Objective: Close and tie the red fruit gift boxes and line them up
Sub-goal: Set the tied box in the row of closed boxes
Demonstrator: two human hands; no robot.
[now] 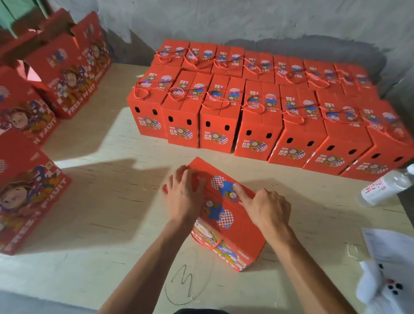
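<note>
- Box [226, 219]: on the board [102, 213], under both our hands, before the tied rows [258, 104].
- Left hand [184, 195]: fingers spread flat on the box's far flap.
- Right hand [265, 206]: forefinger pressing the top, other fingers curled, gripping nothing.

1. A bare strip of the pale wooden board floor [120, 197] lies open between the red cardboard gift box under the hands [226, 219] and the two rows of closed red boxes with rope handles [258, 104].
2. Those rows block the way along the grey wall.
3. Taller open red boxes [20, 194] stand along the left edge.
4. A clear plastic water bottle [391, 184] lies to the right, with white papers [404, 265] nearer.
</note>
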